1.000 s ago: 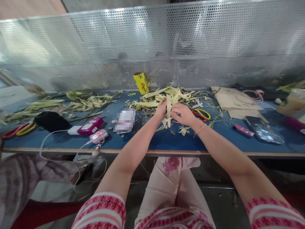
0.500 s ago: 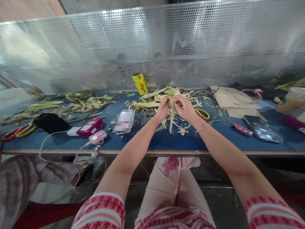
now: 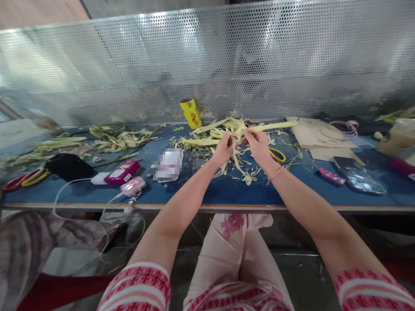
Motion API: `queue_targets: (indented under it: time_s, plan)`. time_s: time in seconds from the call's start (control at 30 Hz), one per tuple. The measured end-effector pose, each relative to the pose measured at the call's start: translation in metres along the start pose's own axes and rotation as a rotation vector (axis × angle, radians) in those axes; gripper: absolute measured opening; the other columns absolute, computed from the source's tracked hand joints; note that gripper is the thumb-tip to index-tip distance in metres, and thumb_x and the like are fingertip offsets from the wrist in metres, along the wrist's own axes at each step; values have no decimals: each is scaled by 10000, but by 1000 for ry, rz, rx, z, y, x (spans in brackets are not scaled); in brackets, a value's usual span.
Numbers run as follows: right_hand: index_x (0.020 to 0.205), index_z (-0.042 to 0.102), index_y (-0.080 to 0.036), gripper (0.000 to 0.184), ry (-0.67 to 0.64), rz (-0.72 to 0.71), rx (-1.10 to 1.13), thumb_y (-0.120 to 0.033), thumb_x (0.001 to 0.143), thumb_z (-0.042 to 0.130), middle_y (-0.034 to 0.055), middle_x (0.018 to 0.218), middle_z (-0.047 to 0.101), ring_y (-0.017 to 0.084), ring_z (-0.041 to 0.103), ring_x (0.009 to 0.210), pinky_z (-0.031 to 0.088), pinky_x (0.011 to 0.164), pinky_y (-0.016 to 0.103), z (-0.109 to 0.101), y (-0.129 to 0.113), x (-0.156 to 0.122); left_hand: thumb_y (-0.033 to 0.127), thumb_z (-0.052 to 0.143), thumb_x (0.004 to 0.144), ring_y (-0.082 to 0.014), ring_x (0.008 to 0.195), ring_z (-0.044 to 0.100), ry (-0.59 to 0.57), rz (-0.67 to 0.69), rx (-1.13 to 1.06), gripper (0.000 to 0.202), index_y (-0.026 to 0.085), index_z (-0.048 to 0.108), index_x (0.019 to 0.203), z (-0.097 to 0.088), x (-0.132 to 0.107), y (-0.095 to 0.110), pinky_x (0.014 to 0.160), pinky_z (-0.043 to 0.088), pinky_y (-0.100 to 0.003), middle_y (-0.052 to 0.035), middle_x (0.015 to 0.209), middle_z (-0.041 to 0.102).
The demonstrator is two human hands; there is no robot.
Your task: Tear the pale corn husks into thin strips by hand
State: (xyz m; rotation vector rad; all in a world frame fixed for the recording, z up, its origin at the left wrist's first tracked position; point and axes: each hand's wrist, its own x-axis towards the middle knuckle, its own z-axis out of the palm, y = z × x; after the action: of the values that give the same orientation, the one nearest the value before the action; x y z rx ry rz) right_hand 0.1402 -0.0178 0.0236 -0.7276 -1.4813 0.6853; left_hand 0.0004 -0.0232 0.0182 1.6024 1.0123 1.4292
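My left hand is closed, its fingertips pinching a narrow pale leaf strip whose end hangs down toward the table. Close beside it, my right hand pinches a long pale-green leaf that sticks out to the right past the knuckles. Both hands are over a heap of leaf strips. Exactly where the strip and the leaf meet is hidden between the fingers. Yellow-handled scissors lie just right of my right wrist, partly covered.
A yellow tube stands near the perforated metal screen. To the left are more leaves, a black pouch, a purple pack and cabled pink device. Rightward lie brown paper, a phone and a drink cup.
The wide leaf that pointed down between my hands now extends to the right from my right hand. My right hand has shifted slightly right, and a thinner strip hangs below.
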Motion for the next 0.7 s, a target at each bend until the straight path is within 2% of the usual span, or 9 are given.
queue_targets:
  time_s: [0.13, 0.23, 0.33, 0.47, 0.57, 0.7]
  plan:
    - [621, 555, -230, 436, 47, 235, 246, -599, 821, 671, -30, 509, 491, 123, 493, 483, 486, 526, 301, 4, 6, 3, 214, 718, 806, -142, 737, 451, 3, 174, 92, 244, 212, 479, 754, -3, -3, 6, 774, 404, -285, -3, 801, 497]
    - [603, 523, -220, 442, 33, 334, 339, -565, 783, 733, -50, 484, 469, 86, 455, 434, 413, 448, 246, 5, 4, 4, 226, 718, 816, -147, 748, 455, -11, 225, 128, 174, 218, 565, 898, -6, -7, 8, 803, 418, -292, -21, 897, 536]
    - [632, 501, -219, 441, 22, 377, 401, -542, 760, 773, -69, 506, 473, 65, 446, 433, 406, 441, 218, 5, 2, 5, 198, 704, 828, -135, 748, 464, -17, 188, 145, 192, 215, 573, 967, -5, -8, 8, 816, 420, -280, -14, 915, 560]
    - [744, 536, -234, 401, 4, 359, 457, -562, 769, 767, -78, 580, 500, 62, 468, 480, 451, 486, 209, 3, 3, 6, 205, 678, 863, -124, 805, 523, 3, 102, 55, 149, 198, 531, 843, -1, -6, 4, 816, 423, -257, 2, 843, 556]
    - [806, 562, -245, 347, -57, 341, 467, -542, 806, 742, -69, 645, 524, 68, 492, 536, 486, 537, 218, 0, 4, 7, 256, 641, 911, -86, 649, 458, -35, 43, -64, 197, 203, 478, 815, 2, -5, 2, 683, 410, -242, 41, 720, 488]
    - [793, 560, -240, 263, -126, 367, 559, -406, 816, 762, -61, 661, 532, 80, 520, 581, 528, 591, 231, -3, 0, 6, 368, 631, 930, -55, 510, 326, -63, -41, -299, 335, 215, 384, 763, 6, -7, 2, 543, 326, -218, 88, 587, 319]
